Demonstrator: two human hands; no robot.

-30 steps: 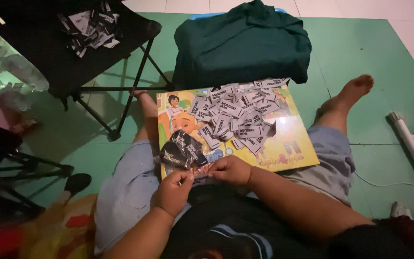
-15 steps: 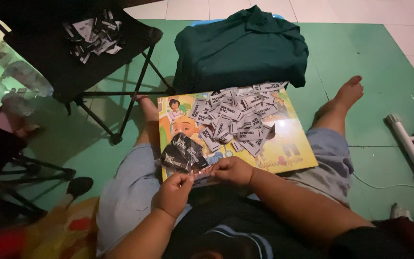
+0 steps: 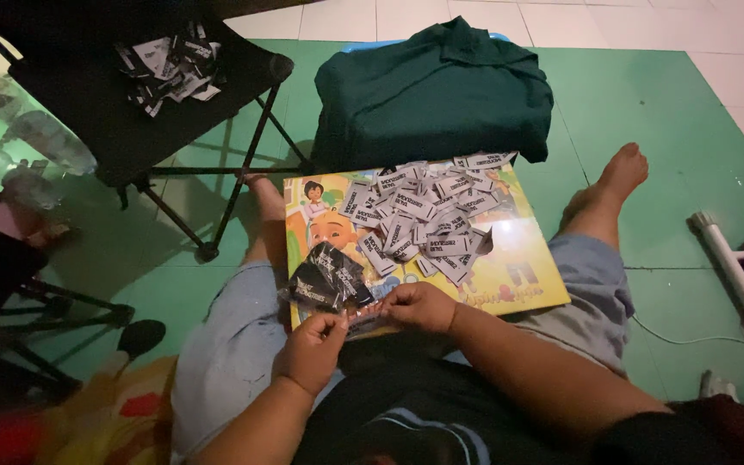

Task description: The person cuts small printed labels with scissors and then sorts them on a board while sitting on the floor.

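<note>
Left hand [image 3: 312,349] & right hand [image 3: 419,306] met at the cartoon board's [image 3: 527,275] 6 o'clock edge, both pinched on one small label [image 3: 363,320], probably for a close look. Loose label pile [image 3: 428,220] sat toward 12, black bundle [image 3: 329,275] at 9, board on lap as tray.

We've open board [image 3: 523,274] at right; label heap [image 3: 428,220] blocks centre, black stack [image 3: 327,277] crowds left.
</note>
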